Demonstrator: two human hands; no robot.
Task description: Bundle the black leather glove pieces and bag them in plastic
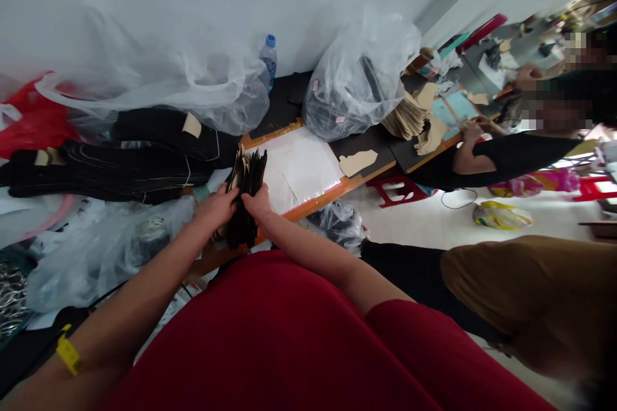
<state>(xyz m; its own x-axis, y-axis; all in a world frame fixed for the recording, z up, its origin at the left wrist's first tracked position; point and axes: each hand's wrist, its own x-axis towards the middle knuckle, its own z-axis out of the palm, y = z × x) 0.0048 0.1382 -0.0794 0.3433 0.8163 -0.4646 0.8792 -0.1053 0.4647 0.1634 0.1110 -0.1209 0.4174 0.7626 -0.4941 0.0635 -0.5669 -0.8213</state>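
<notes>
Between my two hands is a thick stack of black and tan cut pieces (247,205), standing on edge at the table's front left. My left hand (218,207) grips the stack from its left side, fingers bent around it. On the right side my right hand (256,201) presses against the same stack, its fingers partly hidden by the pieces. Just right of the stack lies a white sheet (303,164) on the table. Piles of black cut pieces (120,167) lie to the left, a tan tag-like scrap (191,126) on top.
Clear plastic bags (357,83) and a water bottle (270,58) stand along the wall. A tan piece (357,162) and a tan stack (405,117) lie rightward. One co-worker (511,157) works at the far right; another person (525,289) is close on my right. A red stool (398,191) is under the table.
</notes>
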